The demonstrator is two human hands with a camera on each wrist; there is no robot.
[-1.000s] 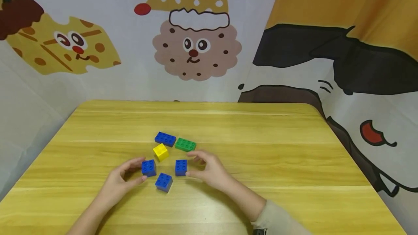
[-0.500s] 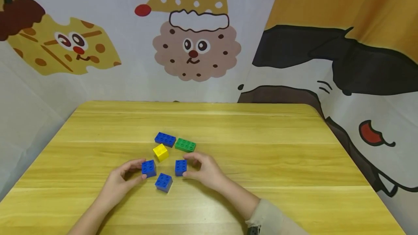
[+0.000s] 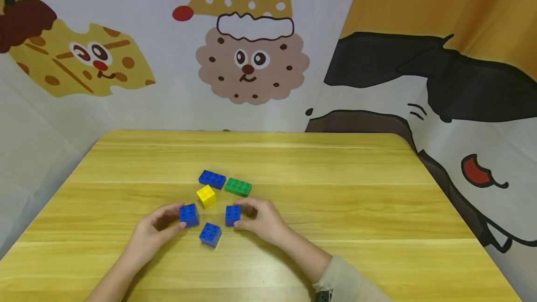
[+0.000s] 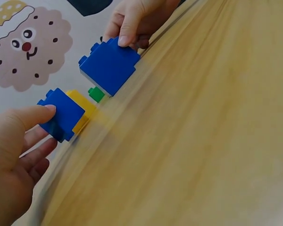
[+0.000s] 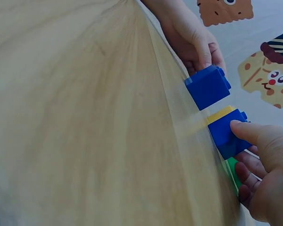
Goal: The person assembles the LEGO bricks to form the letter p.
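Between thumb and fingers my left hand (image 3: 148, 232) pinches a blue square building brick (image 3: 189, 215), its studs facing up. My right hand (image 3: 263, 220) pinches a second blue square brick (image 3: 232, 216) from its right side. In the left wrist view, the left thumb lies on the near face of its brick (image 4: 61, 115), with fingers behind. The right wrist view has the right thumb on the face of its brick (image 5: 228, 136). A third blue square brick (image 3: 210, 235) stands untouched between the hands, nearer the person.
Behind the hands lie a yellow brick (image 3: 206, 195), a long blue brick (image 3: 212, 179) and a long green brick (image 3: 238, 186). The wooden table (image 3: 335, 162) ends at a cloth backdrop (image 3: 168, 111) with cartoon prints.
My right hand has come left onto its brick, its thumb and fingers now against it. The left hand has shifted slightly left and away, its brick moving along.
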